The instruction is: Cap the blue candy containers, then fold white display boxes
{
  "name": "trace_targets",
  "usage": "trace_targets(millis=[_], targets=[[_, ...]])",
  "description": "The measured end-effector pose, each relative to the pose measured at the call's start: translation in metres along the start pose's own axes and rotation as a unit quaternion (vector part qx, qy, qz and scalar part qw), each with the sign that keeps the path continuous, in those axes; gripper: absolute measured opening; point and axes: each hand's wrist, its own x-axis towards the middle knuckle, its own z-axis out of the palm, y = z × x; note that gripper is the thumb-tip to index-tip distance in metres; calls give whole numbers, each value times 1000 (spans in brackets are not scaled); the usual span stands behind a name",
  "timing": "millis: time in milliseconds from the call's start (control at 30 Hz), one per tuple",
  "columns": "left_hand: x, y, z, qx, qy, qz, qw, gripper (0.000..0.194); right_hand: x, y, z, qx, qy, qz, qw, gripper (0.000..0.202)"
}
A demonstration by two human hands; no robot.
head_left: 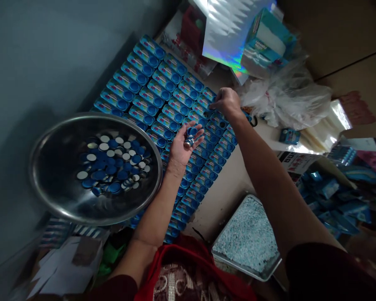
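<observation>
Rows of small blue printed packs [150, 90], most with a round blue disc at one end, cover the middle of the table. My left hand [183, 144] is palm up above them, fingers partly curled around several blue and silver discs [190, 136]. Over the right edge of the rows, my right hand [226, 101] points down with thumb and fingers pinched together at a pack; what lies between the fingertips is too small to make out. A large metal bowl [58, 198] on the left holds a heap of loose blue and white discs [113, 165].
A metal tray [235, 269] of pale blue-white granules [249, 234] lies at the lower right. Clear plastic bags [288, 94], a blue box [268, 35] and shiny sheets [224, 31] are at the upper right. A wall [44, 54] borders the left, with papers [65, 267] below the bowl.
</observation>
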Motion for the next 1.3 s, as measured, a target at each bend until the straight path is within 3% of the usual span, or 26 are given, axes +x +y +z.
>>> trace_targets(millis=[133, 233, 367, 500, 667, 800, 933, 1067, 1200, 1300], targets=[[-6, 0, 1, 6, 4, 0, 1000, 30, -23, -36, -22, -37, 7, 31, 999, 28], [-7, -2, 0, -10, 15, 8, 1000, 25, -77, -67, -29, 4, 36, -55, 998, 10], [-1, -10, -3, -26, 35, 27, 999, 23, -157, -81, -12, 87, -15, -156, 984, 22], [2, -18, -4, -26, 31, 9, 999, 22, -191, -72, 8, 125, 17, -143, 982, 19], [2, -19, 0, -28, 22, -3, 999, 24, -162, -56, -3, 240, 53, -51, 968, 16], [-1, -13, 2, -3, 5, 30, 1000, 15, -116, -51, -19, 119, 91, -25, 988, 11], [1, -9, -4, 4, -3, 30, 1000, 12, -77, -57, -20, -28, 14, 12, 999, 11], [3, -11, -8, -8, 15, 40, 999, 12, -52, -59, -17, -86, -58, 51, 993, 15], [-1, -13, -2, -4, 70, 70, 995, 8, -55, -60, -21, -89, -33, 43, 995, 12], [-2, -15, 2, 39, 99, 109, 988, 6, -89, -69, -21, 9, 17, -3, 1000, 10]])
